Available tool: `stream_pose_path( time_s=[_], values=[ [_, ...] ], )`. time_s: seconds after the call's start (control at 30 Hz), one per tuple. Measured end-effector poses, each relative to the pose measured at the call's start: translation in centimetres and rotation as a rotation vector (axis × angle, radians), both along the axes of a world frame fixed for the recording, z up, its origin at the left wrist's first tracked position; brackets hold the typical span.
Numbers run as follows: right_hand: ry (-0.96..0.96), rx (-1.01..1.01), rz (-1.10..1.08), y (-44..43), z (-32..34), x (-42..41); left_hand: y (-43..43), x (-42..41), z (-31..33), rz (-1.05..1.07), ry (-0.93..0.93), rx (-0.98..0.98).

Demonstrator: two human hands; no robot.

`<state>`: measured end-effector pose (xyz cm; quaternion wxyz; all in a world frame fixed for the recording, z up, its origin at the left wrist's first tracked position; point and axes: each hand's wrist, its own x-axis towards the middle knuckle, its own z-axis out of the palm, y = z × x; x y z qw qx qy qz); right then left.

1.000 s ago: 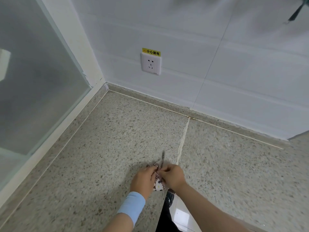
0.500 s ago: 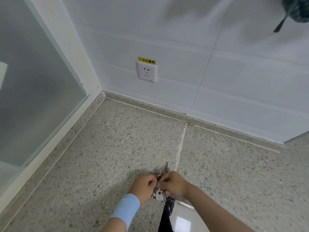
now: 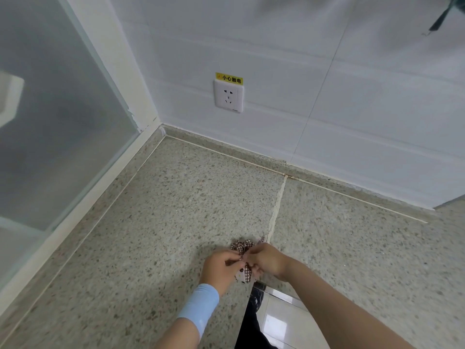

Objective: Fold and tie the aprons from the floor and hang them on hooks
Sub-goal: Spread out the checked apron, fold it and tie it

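Observation:
A small bundled apron [image 3: 243, 248] in brown-and-white check lies on the speckled stone surface [image 3: 156, 222], bunched into a tight wad with a strap end poking out at its top right. My left hand [image 3: 221, 269], with a light blue cuff at the wrist, pinches the bundle from the left. My right hand [image 3: 268, 259] pinches the check strap from the right, fingers curled. Both hands meet over the bundle and hide most of it. No hook shows in the view.
A white tiled wall with a power socket [image 3: 228, 95] and a yellow warning label rises behind. A frosted glass panel [image 3: 50, 117] closes the left side. A dark hanging thing [image 3: 445, 13] shows at the top right corner. Shiny floor tile [image 3: 279, 321] lies below the ledge.
The hands have stayed together on the bundle with small finger moves. The strap end that stood up a second ago now lies lower. The camera has shifted slightly.

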<state>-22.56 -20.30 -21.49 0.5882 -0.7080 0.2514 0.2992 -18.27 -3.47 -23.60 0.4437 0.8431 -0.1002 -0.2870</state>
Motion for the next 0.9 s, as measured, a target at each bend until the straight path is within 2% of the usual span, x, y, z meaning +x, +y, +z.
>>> stream_pose_path(
  time_s=[0.1,0.2,0.33,0.47,0.6,0.67,0.77,0.9],
  values=[
    [-0.041,-0.023,-0.007,-0.2,0.1,0.0,0.0,0.7,0.6,-0.080,-0.002,0.107],
    [-0.070,-0.106,0.044,-0.7,0.1,0.1,0.3,1.8,1.2,-0.277,-0.031,0.175],
    [-0.085,-0.241,0.124,-1.2,-0.1,0.2,1.2,3.0,1.4,-0.490,-0.189,0.225],
    [-0.131,-0.414,0.143,-1.4,-0.3,0.0,1.5,3.7,1.4,-0.465,-0.180,0.227],
    [-0.163,-0.536,0.227,-0.7,-0.1,0.5,0.2,3.1,1.7,-0.229,0.214,0.158],
    [-0.199,-0.638,0.311,-0.4,0.0,1.0,-0.4,2.8,1.8,-0.176,0.212,0.171],
    [-0.258,-0.763,0.418,-0.5,0.2,1.3,-0.3,3.1,2.0,-0.204,0.206,0.200],
    [-0.233,-0.640,0.395,-1.1,0.2,1.3,0.4,3.8,1.9,-0.230,0.178,0.144]
  ],
)
